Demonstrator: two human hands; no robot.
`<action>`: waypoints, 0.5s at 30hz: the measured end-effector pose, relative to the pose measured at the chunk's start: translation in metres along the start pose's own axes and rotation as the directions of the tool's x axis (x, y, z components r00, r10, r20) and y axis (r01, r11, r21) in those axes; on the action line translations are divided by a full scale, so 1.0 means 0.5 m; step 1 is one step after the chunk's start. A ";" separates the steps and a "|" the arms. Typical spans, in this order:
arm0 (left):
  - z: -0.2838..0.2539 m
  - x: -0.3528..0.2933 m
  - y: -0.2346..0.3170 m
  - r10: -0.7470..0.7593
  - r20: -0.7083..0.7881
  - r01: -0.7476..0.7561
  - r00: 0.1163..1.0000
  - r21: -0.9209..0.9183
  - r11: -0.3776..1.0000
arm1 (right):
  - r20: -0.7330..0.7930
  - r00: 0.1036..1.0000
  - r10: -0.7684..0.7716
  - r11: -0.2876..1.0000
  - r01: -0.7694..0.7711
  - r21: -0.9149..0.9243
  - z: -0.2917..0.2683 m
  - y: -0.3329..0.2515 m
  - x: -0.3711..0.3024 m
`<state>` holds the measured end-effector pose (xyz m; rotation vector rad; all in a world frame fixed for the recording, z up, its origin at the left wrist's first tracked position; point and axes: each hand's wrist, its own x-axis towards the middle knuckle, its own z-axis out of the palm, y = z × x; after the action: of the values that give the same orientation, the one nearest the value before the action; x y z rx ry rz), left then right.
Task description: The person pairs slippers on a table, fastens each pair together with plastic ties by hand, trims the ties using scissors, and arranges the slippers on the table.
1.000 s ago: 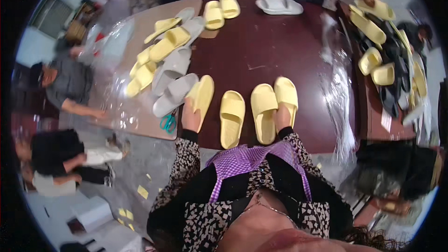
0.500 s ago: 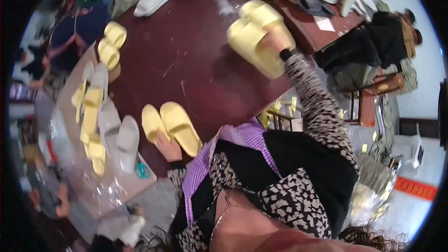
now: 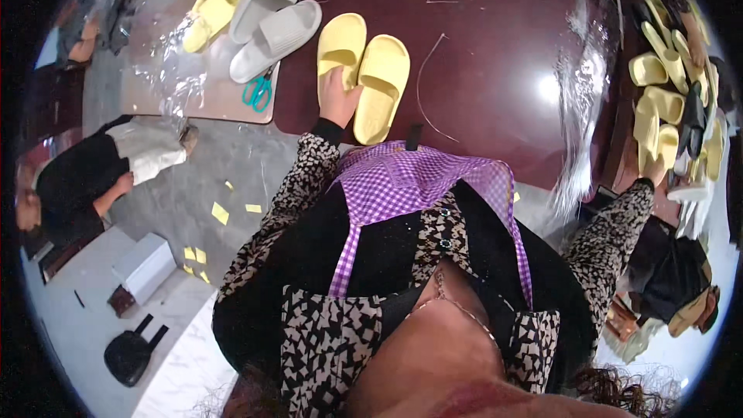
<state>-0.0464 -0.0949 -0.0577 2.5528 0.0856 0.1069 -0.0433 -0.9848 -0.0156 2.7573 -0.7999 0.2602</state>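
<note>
A pair of yellow slippers (image 3: 377, 112) lies on the dark red table in front of me. My left hand (image 3: 338, 101) grips the left slipper of this pair, its fingers partly hidden in the foot opening. Far to the right, my right hand (image 3: 655, 172) is closed around the end of another pair of yellow slippers (image 3: 647, 128), beside a heap of footwear. Its fingers are small and partly covered there. Left of the near pair, two grey slippers (image 3: 288, 37) and several yellow slippers (image 3: 213, 15) lie on a lighter board.
Teal-handled scissors (image 3: 258, 93) lie at the lighter board's corner. Crumpled clear plastic film (image 3: 582, 108) hangs over the right part of the dark red table (image 3: 487, 54). Other people stand at the left, and a patterned sleeve with a hand (image 3: 696, 53) reaches in at far right.
My view has turned to the right. My right hand has carried its yellow slippers from above the table to the heap at the right. My left hand stays on the near pair.
</note>
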 end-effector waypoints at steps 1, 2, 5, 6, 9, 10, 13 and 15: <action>0.007 0.008 -0.005 -0.016 -0.009 0.016 1.000 0.001 1.000 | -0.002 1.000 -0.018 1.000 0.018 0.004 -0.016 -0.068 -0.018; 0.016 0.014 -0.002 -0.008 -0.024 0.008 1.000 0.008 1.000 | -0.031 0.998 0.057 0.985 -0.051 0.165 -0.045 -0.110 -0.031; 0.002 0.024 -0.016 -0.015 -0.079 0.019 0.997 0.049 0.999 | 0.030 0.986 0.163 0.754 -0.144 0.641 -0.152 -0.373 -0.093; 0.013 0.055 -0.020 -0.031 0.010 0.031 0.999 -0.039 0.999 | -0.186 0.982 -0.034 0.828 0.132 0.546 -0.123 -0.358 -0.122; 0.041 0.079 -0.033 -0.062 0.186 0.094 0.981 -0.167 0.982 | -0.072 0.993 -0.097 0.464 0.109 0.879 -0.123 -0.586 -0.248; 0.085 0.106 -0.013 -0.002 0.156 0.032 0.988 -0.187 0.982 | 0.205 0.979 0.000 0.602 -0.164 0.782 -0.049 -0.570 -0.281; 0.092 0.076 -0.051 -0.023 0.050 0.030 0.999 -0.142 0.989 | 0.116 0.879 -0.463 0.422 0.104 0.900 -0.208 -0.831 -0.483; 0.093 0.093 -0.004 0.010 0.023 -0.008 1.000 -0.108 0.994 | -0.006 0.816 -0.579 0.345 0.251 0.904 -0.233 -0.880 -0.559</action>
<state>0.0042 -0.1151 -0.0948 2.4463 0.0579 0.0827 -0.0478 -0.4522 -0.0581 3.9613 0.2094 0.1177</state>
